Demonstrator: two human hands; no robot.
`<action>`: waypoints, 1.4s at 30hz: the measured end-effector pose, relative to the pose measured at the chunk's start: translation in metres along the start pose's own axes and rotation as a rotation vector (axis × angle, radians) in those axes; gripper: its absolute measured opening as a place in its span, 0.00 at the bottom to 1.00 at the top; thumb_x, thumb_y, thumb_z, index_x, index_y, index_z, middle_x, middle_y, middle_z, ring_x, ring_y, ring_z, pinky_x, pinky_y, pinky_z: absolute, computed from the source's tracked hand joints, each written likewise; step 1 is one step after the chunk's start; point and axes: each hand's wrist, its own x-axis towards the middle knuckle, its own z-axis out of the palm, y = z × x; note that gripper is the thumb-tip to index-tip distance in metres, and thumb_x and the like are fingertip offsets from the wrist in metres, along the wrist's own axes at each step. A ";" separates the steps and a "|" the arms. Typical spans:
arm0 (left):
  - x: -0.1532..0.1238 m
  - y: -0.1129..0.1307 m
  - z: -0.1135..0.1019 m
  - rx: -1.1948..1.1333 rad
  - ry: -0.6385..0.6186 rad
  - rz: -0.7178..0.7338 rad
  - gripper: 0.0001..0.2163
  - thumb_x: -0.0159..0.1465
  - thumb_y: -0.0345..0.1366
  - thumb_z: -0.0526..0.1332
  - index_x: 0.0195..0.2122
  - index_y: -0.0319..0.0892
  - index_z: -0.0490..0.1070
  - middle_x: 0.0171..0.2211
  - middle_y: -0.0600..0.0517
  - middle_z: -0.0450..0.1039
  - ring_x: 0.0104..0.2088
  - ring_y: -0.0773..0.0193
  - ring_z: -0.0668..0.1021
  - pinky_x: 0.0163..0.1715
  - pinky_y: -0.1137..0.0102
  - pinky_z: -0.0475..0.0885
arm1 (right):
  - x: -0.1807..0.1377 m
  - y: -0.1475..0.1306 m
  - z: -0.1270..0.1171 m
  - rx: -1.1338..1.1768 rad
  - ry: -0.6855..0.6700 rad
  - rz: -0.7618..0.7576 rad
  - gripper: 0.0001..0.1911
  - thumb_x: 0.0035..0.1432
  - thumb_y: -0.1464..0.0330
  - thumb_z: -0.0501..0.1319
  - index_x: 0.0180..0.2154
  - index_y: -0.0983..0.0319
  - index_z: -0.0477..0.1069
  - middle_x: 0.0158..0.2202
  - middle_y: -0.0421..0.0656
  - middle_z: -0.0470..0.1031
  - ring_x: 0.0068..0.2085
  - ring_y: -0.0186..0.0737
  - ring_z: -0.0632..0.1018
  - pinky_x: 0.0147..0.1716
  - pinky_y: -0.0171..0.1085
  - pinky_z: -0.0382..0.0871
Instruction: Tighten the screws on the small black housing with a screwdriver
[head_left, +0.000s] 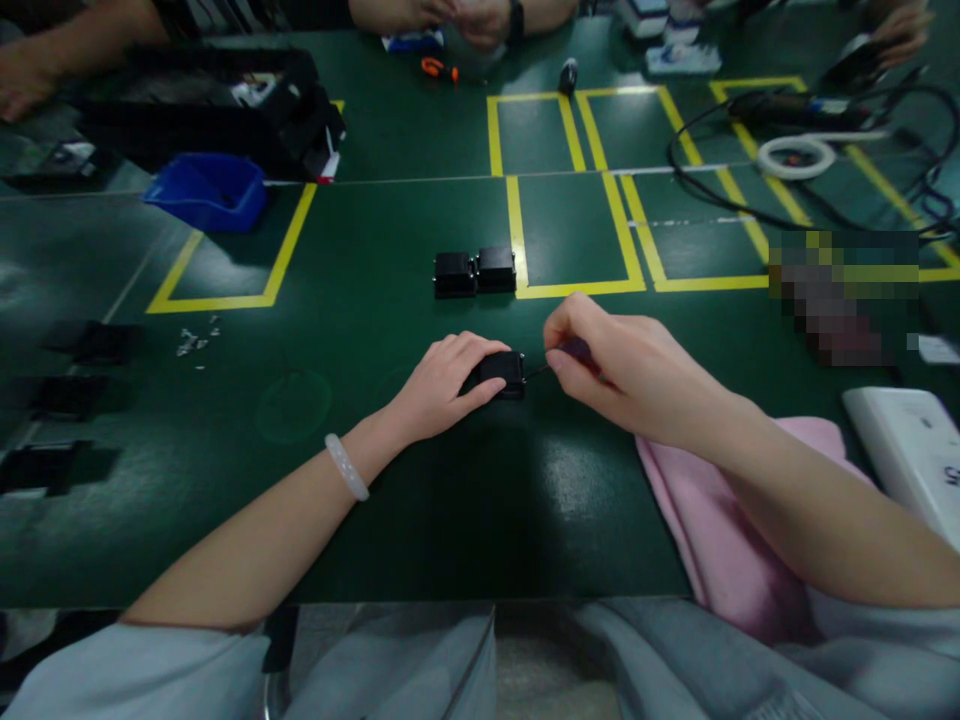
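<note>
My left hand (448,382) is closed over a small black box-shaped part (504,371) lying on the green table (375,300), holding it down. My right hand (615,365) pinches a thin dark-handled tool (574,353) whose tip points at the part's right side. A white bracelet (346,466) circles my left wrist. Two more black parts (475,271) sit side by side a little farther back, next to a yellow-taped rectangle (574,232).
A pink cloth (697,520) lies under my right forearm, a white device (911,455) at the right edge. A blue bin (206,190) and black tray (210,105) stand back left. Small screws (196,340) and dark parts (67,395) lie left. Cables (795,155) and other people's hands (465,20) are at the far side.
</note>
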 end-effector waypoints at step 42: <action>0.000 0.001 -0.001 -0.001 -0.019 -0.018 0.20 0.72 0.49 0.49 0.58 0.45 0.63 0.53 0.47 0.69 0.50 0.54 0.70 0.50 0.60 0.64 | 0.001 -0.001 -0.002 0.017 -0.021 0.018 0.04 0.65 0.66 0.51 0.38 0.59 0.60 0.27 0.37 0.67 0.26 0.32 0.69 0.27 0.32 0.54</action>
